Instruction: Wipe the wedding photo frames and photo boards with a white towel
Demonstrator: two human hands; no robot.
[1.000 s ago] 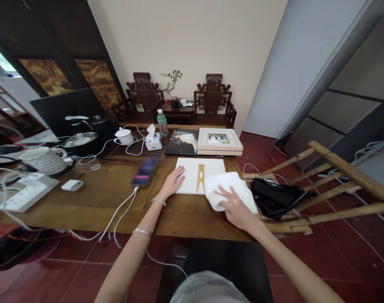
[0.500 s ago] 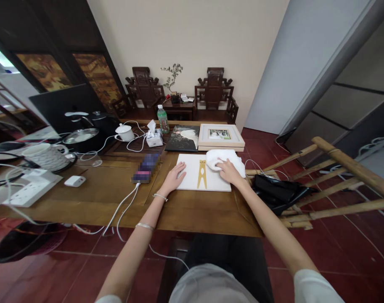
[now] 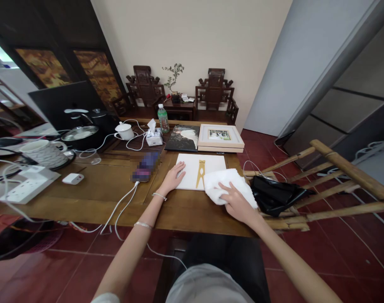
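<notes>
A white board (image 3: 187,168) with a long-legged yellow animal figure (image 3: 200,170) on it lies flat on the wooden table. My left hand (image 3: 173,176) rests on the board's left edge, fingers stretched out and holding nothing. Under my right hand (image 3: 237,202) is a bunched white towel (image 3: 223,179), gripped and pressed down with the fingers partly sunk into it. The towel covers the board's lower right corner and reaches past it onto the table.
Behind the board lie a dark picture panel (image 3: 182,138) and a stack of framed pictures (image 3: 221,145). Left are a phone (image 3: 144,168) on a cable, a tissue box (image 3: 154,138), a bottle (image 3: 162,118) and a power strip (image 3: 29,185). A bamboo chair (image 3: 346,210) stands right.
My right hand has drawn the towel toward me and slightly right, from the board's upper right to its lower right corner. My left hand has stayed in place.
</notes>
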